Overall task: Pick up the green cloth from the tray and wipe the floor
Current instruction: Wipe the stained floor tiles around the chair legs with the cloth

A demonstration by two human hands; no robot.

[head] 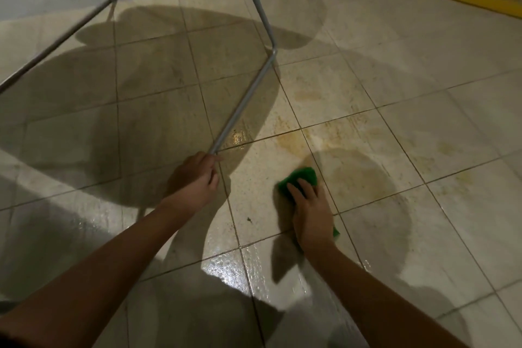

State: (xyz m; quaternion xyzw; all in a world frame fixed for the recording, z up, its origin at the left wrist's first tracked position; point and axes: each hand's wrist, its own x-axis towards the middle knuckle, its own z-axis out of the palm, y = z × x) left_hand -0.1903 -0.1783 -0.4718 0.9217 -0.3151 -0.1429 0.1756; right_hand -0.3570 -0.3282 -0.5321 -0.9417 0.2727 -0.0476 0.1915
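Floor (395, 87) open rightward; right hand (312, 215) presses green cloth (300, 176).

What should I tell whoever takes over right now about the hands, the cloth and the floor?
Left hand grips the end of the metal frame.
Right hand presses the green cloth flat on the floor.
The tray is not in view.
Done: cloth picked up and on the tiles; tiles nearest the person shine wet.
Left: brownish stains just ahead of and right of the cloth.
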